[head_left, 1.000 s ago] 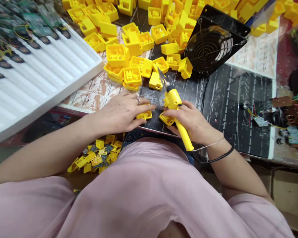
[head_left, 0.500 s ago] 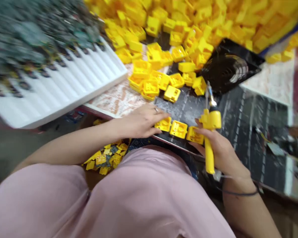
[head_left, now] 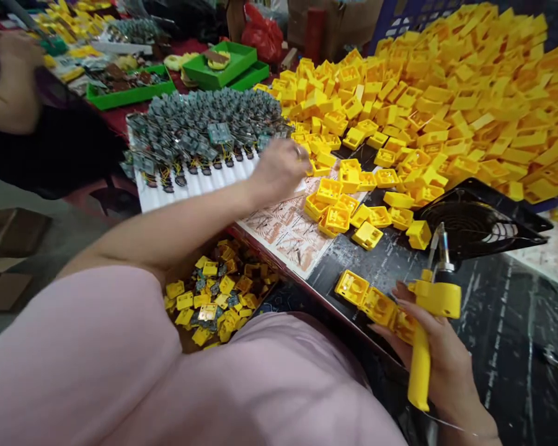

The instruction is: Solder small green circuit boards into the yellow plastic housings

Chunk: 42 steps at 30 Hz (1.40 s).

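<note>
My left hand (head_left: 281, 168) is over the near right corner of a white ridged foam tray (head_left: 204, 191), beside small circuit boards (head_left: 218, 133) with wired round parts. Its fingers are curled together, and what they hold, if anything, is hidden. In my right hand (head_left: 446, 356) is a yellow soldering gun (head_left: 421, 365), its metal tip pointing up and away. The thumb and fingers of that hand also hold the near end of a short row of open yellow plastic housings (head_left: 352, 287) at the table's front edge.
A large heap of yellow housings (head_left: 446, 111) covers the back right. In front of it leans a black fan (head_left: 474, 214). Below the table edge is a box of yellow pieces (head_left: 209, 310). Green trays (head_left: 227, 62) stand behind; another person's arm (head_left: 16, 87) is at far left.
My left hand has left the row of housings and moved up and left to the foam tray. My right hand still holds the soldering gun by the row. The view has swung left and up.
</note>
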### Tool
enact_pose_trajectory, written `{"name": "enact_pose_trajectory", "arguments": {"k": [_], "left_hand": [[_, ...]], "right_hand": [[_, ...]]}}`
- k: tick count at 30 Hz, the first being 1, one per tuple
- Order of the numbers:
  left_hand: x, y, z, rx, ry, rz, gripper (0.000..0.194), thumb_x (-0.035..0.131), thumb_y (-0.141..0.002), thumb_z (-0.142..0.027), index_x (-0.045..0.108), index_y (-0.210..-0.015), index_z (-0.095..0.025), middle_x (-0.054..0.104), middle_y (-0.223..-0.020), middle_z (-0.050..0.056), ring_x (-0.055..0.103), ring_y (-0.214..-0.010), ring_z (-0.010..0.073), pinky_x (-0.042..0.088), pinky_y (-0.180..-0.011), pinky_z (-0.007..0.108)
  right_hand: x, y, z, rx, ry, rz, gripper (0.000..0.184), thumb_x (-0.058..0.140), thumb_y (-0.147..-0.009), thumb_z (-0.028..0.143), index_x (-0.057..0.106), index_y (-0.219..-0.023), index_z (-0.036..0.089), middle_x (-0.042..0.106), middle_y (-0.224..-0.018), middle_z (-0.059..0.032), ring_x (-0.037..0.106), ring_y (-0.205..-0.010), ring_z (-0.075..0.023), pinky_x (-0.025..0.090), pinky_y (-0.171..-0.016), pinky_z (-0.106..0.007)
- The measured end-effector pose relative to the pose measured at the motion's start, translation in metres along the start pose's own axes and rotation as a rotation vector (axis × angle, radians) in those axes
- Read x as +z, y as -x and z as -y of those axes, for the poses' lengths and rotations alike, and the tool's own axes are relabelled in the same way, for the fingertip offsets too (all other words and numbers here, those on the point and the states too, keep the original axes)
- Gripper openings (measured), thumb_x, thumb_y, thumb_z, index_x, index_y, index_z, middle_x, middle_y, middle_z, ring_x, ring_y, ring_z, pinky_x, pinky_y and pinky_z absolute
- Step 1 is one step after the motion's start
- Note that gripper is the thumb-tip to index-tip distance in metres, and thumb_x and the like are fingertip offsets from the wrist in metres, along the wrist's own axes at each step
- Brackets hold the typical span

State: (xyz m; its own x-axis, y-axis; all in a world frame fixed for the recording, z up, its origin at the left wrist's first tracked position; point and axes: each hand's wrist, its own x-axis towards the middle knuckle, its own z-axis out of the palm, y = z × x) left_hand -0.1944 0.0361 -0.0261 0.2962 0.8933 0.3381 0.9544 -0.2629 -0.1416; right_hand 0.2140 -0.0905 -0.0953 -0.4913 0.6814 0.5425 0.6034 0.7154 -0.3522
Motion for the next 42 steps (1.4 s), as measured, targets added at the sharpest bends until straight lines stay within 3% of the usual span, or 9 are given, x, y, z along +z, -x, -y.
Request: {"name": "enact_pose_trajectory", "arguments": {"k": [2, 5, 9, 12, 18, 24, 33, 39, 42], "left_hand": [[0.012, -0.028, 0.047, -0.113, -0.257, -0.018, 0.057, 0.023, -0.12, -0.048, 0.07, -0.132, -0.018, 0.064, -0.146, 0.001, 0.033, -0.139, 0.0198, 0.026, -0.116, 0.048], [0.026, -0.046, 0.091, -0.214, -0.492, -0.041, 0.073, 0.021, -0.112, -0.076, 0.066, -0.13, -0.022, 0.064, -0.135, -0.008, 0.018, -0.132, 0.0156, 0.014, -0.121, 0.044], [0.015, -0.026, 0.11, -0.105, -0.423, -0.003, 0.058, 0.024, -0.117, -0.06, 0.065, -0.123, -0.019, 0.066, -0.121, -0.005, 0.025, -0.119, 0.0145, 0.013, -0.121, 0.039], [0.002, -0.017, 0.107, -0.139, -0.343, 0.065, 0.056, 0.015, -0.119, -0.042, 0.062, -0.13, -0.014, 0.063, -0.125, -0.002, 0.03, -0.114, 0.0145, 0.015, -0.121, 0.036], [0.023, -0.035, 0.089, -0.125, -0.29, 0.173, 0.07, 0.024, -0.115, -0.062, 0.061, -0.142, -0.009, 0.051, -0.157, -0.002, 0.017, -0.14, 0.0204, 0.006, -0.127, 0.048], [0.038, -0.023, 0.109, -0.098, -0.3, 0.061, 0.059, 0.021, -0.118, -0.048, 0.071, -0.12, -0.016, 0.06, -0.146, -0.01, 0.017, -0.138, 0.0139, 0.011, -0.124, 0.045], [-0.034, 0.006, 0.095, -0.158, -0.322, -0.116, 0.071, 0.001, -0.117, -0.041, 0.068, -0.122, -0.017, 0.063, -0.094, -0.001, 0.036, -0.088, 0.0183, 0.032, -0.106, 0.04], [-0.073, 0.0, 0.065, -0.41, -0.297, 0.209, 0.075, 0.003, -0.113, -0.048, 0.064, -0.145, -0.017, 0.07, -0.116, 0.004, 0.044, -0.089, 0.0202, 0.037, -0.078, 0.039], [-0.06, -0.003, 0.076, -0.215, -0.228, 0.356, 0.08, -0.002, -0.113, -0.047, 0.069, -0.14, -0.023, 0.073, -0.127, -0.004, 0.046, -0.103, 0.0189, 0.042, -0.094, 0.042]], "right_hand": [[-0.005, -0.004, 0.006, -0.065, 0.07, -0.06, 0.06, 0.085, -0.095, 0.027, 0.058, -0.149, 0.026, 0.081, -0.127, -0.0104, 0.083, -0.101, -0.03, 0.071, -0.079, -0.041], [-0.008, -0.006, 0.012, -0.07, 0.138, -0.094, 0.064, 0.084, -0.095, 0.019, 0.057, -0.152, 0.026, 0.082, -0.123, -0.0074, 0.083, -0.09, -0.0245, 0.067, -0.071, -0.033], [-0.009, -0.002, 0.012, 0.009, 0.223, -0.13, 0.057, 0.082, -0.096, 0.018, 0.063, -0.149, 0.028, 0.085, -0.11, -0.002, 0.08, -0.074, -0.0203, 0.06, -0.062, -0.031], [-0.009, -0.006, 0.013, -0.019, 0.196, -0.163, 0.054, 0.081, -0.098, 0.018, 0.062, -0.148, 0.027, 0.085, -0.108, -0.0028, 0.08, -0.073, -0.0201, 0.061, -0.064, -0.03], [-0.005, -0.016, 0.022, -0.038, 0.225, -0.143, 0.054, 0.076, -0.1, 0.014, 0.061, -0.15, 0.026, 0.085, -0.104, -0.0035, 0.076, -0.064, -0.0187, 0.058, -0.06, -0.029], [-0.01, -0.018, 0.026, -0.054, 0.262, -0.187, 0.061, 0.079, -0.097, 0.012, 0.06, -0.152, 0.029, 0.085, -0.097, 0.0004, 0.076, -0.06, -0.0187, 0.057, -0.052, -0.029], [-0.01, -0.034, 0.034, -0.109, 0.202, -0.173, 0.041, 0.08, -0.096, 0.011, 0.067, -0.135, 0.021, 0.085, -0.103, -0.0062, 0.082, -0.075, -0.0199, 0.063, -0.064, -0.026], [-0.011, -0.042, 0.039, -0.111, 0.145, -0.126, 0.039, 0.082, -0.094, 0.009, 0.07, -0.128, 0.022, 0.085, -0.105, -0.0048, 0.083, -0.081, -0.0219, 0.066, -0.068, -0.029], [-0.013, -0.041, 0.042, -0.107, 0.147, -0.1, 0.032, 0.079, -0.097, 0.011, 0.07, -0.125, 0.022, 0.085, -0.105, -0.0056, 0.083, -0.079, -0.0218, 0.066, -0.067, -0.03]]}}
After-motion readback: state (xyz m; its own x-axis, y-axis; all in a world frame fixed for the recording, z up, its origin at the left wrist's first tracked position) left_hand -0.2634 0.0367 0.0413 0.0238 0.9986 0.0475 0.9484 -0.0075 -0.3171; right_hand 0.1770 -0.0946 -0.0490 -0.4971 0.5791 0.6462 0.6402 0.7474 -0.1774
